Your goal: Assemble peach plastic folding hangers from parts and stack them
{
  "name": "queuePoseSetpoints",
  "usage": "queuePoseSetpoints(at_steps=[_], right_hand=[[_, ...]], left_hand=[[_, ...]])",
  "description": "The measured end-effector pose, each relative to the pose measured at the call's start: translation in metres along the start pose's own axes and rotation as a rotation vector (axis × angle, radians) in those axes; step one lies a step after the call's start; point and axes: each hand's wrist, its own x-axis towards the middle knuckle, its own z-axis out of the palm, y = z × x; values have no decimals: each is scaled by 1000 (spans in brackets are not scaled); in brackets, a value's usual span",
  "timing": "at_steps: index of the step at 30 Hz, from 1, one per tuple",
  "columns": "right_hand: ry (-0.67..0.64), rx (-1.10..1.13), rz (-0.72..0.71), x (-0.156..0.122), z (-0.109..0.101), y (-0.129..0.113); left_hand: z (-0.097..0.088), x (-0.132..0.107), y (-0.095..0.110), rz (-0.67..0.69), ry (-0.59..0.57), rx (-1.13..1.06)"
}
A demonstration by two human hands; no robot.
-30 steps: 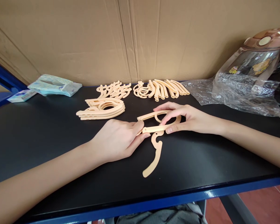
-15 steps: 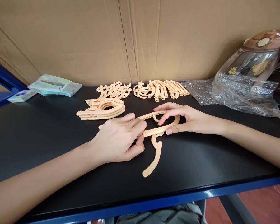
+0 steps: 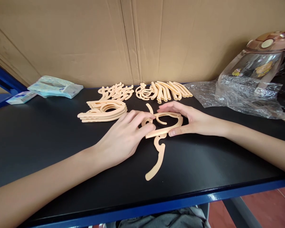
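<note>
A peach plastic hanger assembly (image 3: 167,125) lies on the black table (image 3: 49,142) between both hands. My right hand (image 3: 192,122) pinches its curved right end between thumb and fingers. My left hand (image 3: 125,136) grips a small curved piece at the assembly's left end, fingers bent around it. One long arm piece (image 3: 156,161) of the assembly hangs toward the table's front edge.
A stack of finished hangers (image 3: 103,112) lies left of the hands. Loose peach parts (image 3: 116,91) and curved arm pieces (image 3: 166,90) lie at the back by the cardboard wall. Crumpled clear plastic (image 3: 239,95), a bottle (image 3: 261,63) and tissue packs (image 3: 54,87) sit at the sides.
My left hand moved right and forward along the assembly. The long left arm it held has swung in, and a small curved piece now stands up by my left fingers. My right hand stayed put.
</note>
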Motion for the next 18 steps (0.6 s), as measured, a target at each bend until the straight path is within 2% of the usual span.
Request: queuePoseSetpoints(at_steps=[8,18], right_hand=[[9,-23,14,1,2,-3],[8,-47,5,-1,4,-3]], left_hand=[[-5,2,0,23,-83,-119],[-7,3,3,-56,-64,-330]])
